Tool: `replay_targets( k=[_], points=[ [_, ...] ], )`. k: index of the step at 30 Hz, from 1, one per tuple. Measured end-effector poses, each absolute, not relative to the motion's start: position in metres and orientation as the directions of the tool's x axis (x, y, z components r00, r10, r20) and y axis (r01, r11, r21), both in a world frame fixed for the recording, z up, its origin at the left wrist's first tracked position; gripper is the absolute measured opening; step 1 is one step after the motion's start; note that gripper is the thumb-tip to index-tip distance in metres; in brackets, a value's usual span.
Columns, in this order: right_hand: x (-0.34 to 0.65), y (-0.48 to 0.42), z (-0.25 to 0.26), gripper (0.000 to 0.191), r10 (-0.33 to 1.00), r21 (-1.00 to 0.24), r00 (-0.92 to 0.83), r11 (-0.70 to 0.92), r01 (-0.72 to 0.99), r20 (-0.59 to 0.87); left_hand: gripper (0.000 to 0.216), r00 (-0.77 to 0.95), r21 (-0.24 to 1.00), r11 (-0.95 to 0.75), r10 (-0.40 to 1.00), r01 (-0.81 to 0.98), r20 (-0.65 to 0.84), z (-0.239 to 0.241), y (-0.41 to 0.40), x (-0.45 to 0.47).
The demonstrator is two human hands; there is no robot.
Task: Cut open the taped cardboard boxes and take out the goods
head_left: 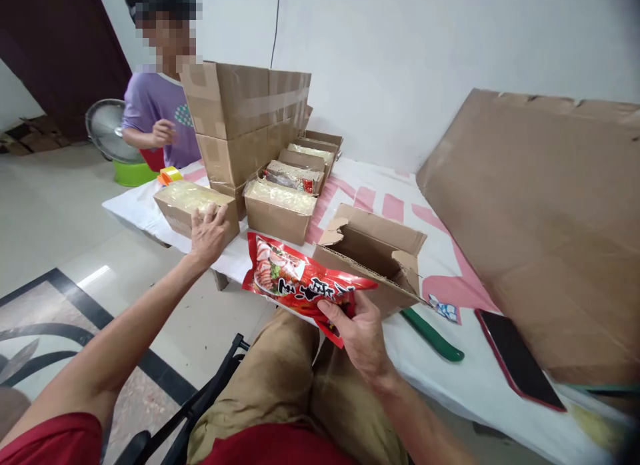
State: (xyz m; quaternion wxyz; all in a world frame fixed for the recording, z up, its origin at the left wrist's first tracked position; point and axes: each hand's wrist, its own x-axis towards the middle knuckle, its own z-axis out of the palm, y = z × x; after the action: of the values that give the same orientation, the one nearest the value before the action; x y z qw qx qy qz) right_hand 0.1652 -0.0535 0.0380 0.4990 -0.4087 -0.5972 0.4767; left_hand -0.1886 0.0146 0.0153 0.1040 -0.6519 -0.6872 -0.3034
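A red printed food packet [300, 278] is pinched at its right end by my right hand [357, 328], thumb on the front, above my lap. Just behind it stands a small cardboard box [370, 245] with raised flaps and a dark inside. My left hand [209, 235] lies on the near top edge of another cardboard box [175, 211], whose top is covered with a pale yellowish plastic wrapping. The fingers of that hand are spread over the edge; its thumb is partly hidden. A similar filled box [277, 218] stands between the two.
Stacked sealed cartons [245, 111] and a row of filled boxes [295, 175] line the back. A green-handled tool [433, 335], a phone [520, 358] and a large cardboard sheet [540, 225] are on the right. Opposite sits a person [160, 111], near a tape dispenser [170, 175].
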Motion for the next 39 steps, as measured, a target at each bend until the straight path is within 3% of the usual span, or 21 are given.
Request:
replay_targets(
  k=[3, 5, 8, 10, 12, 16, 19, 24, 27, 32, 39],
  points=[
    [0.144, -0.044, 0.031, 0.028, 0.967, -0.984, -0.18, 0.179, -0.02, 0.179, 0.023, -0.223, 0.38, -0.031, 0.764, 0.925, 0.605, 0.017, 0.006, -0.2],
    [0.129, -0.039, 0.028, 0.027, 0.966, -0.985, -0.192, 0.169, -0.044, 0.174, 0.026, -0.334, 0.558, -0.085, 0.723, 0.826, 0.604, 0.018, -0.011, -0.198],
    [0.109, -0.033, 0.029, 0.027, 0.963, -0.983, -0.201, 0.165, -0.079, 0.178, 0.051, -0.378, 0.879, -0.281, 0.821, 0.384, 0.428, 0.022, -0.047, -0.185],
    [0.099, -0.029, 0.035, 0.03, 0.959, -0.977, -0.197, 0.19, -0.099, 0.206, 0.064, -0.309, 0.943, -0.327, 0.892, 0.064, 0.331, 0.029, -0.068, -0.174],
    [0.092, -0.026, 0.041, 0.034, 0.954, -0.97, -0.19, 0.214, -0.115, 0.233, 0.072, -0.274, 0.945, -0.319, 0.917, -0.067, 0.29, 0.039, -0.079, -0.163],
    [0.081, -0.022, 0.042, 0.039, 0.93, -0.97, -0.302, 0.157, -0.185, 0.208, 0.061, -0.308, 0.962, -0.266, 0.922, -0.066, 0.234, 0.043, -0.072, -0.155],
    [0.067, -0.012, 0.02, 0.036, 0.896, -0.982, -0.411, 0.124, -0.139, 0.171, 0.056, -0.38, 0.971, -0.227, 0.907, -0.075, 0.182, 0.022, -0.051, -0.162],
    [0.043, 0.035, -0.026, 0.033, 0.949, -0.97, -0.235, 0.231, 0.074, 0.208, 0.047, -0.483, 0.981, -0.192, 0.861, -0.016, 0.16, -0.021, 0.004, -0.164],
    [0.038, 0.069, -0.041, 0.043, 0.964, -0.959, -0.124, 0.252, 0.127, 0.236, 0.055, -0.512, 0.977, -0.199, 0.833, 0.075, 0.209, -0.032, 0.045, -0.16],
    [0.045, 0.099, -0.071, 0.06, 0.969, -0.945, 0.011, 0.237, 0.226, 0.246, 0.063, -0.541, 0.962, -0.056, 0.817, 0.268, 0.198, -0.052, 0.086, -0.161],
    [0.049, 0.109, -0.105, 0.046, 0.962, -0.908, 0.019, 0.252, 0.334, 0.274, 0.049, -0.549, 0.911, 0.037, 0.808, 0.41, 0.214, -0.078, 0.081, -0.161]
  ],
)
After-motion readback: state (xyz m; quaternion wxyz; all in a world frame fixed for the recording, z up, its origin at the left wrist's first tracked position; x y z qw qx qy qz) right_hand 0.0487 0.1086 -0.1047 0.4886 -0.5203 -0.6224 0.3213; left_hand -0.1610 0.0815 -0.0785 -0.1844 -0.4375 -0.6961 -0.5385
